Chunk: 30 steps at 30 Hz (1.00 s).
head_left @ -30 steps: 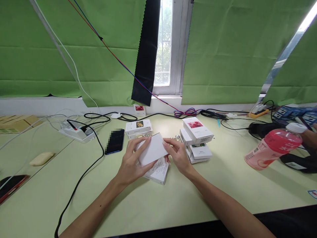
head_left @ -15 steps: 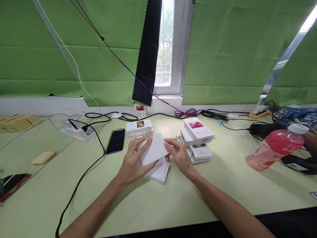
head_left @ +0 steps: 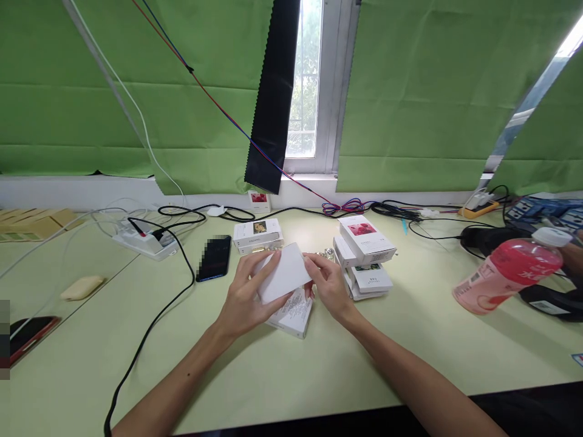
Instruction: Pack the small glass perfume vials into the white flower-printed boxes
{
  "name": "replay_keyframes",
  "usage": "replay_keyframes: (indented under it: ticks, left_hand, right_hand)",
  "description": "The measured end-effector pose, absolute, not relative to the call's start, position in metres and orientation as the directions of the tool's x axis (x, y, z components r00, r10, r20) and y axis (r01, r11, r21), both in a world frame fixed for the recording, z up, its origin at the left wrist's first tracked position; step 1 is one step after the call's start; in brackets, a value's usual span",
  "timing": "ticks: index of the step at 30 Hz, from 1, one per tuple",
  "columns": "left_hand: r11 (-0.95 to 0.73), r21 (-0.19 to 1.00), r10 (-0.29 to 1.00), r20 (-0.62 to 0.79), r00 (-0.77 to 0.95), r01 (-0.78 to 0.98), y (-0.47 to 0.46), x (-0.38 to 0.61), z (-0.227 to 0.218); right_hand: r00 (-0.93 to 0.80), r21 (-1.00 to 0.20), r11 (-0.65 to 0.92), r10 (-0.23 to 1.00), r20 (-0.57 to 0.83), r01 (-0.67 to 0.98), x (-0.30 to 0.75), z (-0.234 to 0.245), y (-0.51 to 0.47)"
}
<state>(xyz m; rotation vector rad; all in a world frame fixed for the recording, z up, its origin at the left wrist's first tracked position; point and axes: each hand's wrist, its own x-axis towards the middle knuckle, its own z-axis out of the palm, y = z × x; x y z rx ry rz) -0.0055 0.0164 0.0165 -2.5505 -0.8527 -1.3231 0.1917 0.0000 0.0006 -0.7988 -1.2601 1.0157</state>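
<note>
Both my hands hold a small plain white box (head_left: 286, 272) just above the pale green table. My left hand (head_left: 246, 298) wraps the box's left end, fingers curled over its top edge. My right hand (head_left: 328, 286) pinches its right end. Under the box lies another white box with printed text (head_left: 293, 312), flat on the table. A stack of similar white boxes (head_left: 365, 254), the top one showing a pink picture, stands right of my right hand. Two more stacked boxes (head_left: 257, 234) sit behind my left hand. Small metal parts (head_left: 327, 252) lie between the stacks.
A black phone (head_left: 214, 257) lies left of the boxes, a white power strip (head_left: 142, 240) with black cables further left. A pink bottle (head_left: 510, 272) lies tilted at the right, beside black gear. Another phone (head_left: 28, 335) rests at the left edge. Cables run along the window sill.
</note>
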Motion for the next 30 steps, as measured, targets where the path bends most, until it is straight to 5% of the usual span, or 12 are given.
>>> replay_keyframes:
  ticks: [6, 14, 21, 30]
  left_hand:
    - [-0.808, 0.157, 0.44, 0.801, 0.405, 0.568, 0.018, -0.008, 0.015]
    - [-0.707, 0.345, 0.554, 0.813, 0.181, 0.617, 0.02, -0.007, 0.019]
    - [-0.624, 0.585, 0.68, 0.733, -0.009, 0.518, 0.022, -0.01, 0.018]
    - [-0.466, 0.841, 0.825, 0.526, -0.208, 0.277, 0.03, -0.014, 0.018]
  right_hand:
    - [0.059, -0.925, 0.365, 0.931, 0.36, -0.107, 0.19, -0.002, -0.001]
    - [0.039, -0.893, 0.435, 0.897, 0.441, 0.114, 0.186, -0.004, -0.003]
    - [-0.058, -0.689, 0.622, 0.757, 0.651, 0.372, 0.182, -0.01, -0.005]
    - [-0.285, -0.558, 0.728, 0.676, 0.679, 0.397, 0.178, -0.015, -0.011]
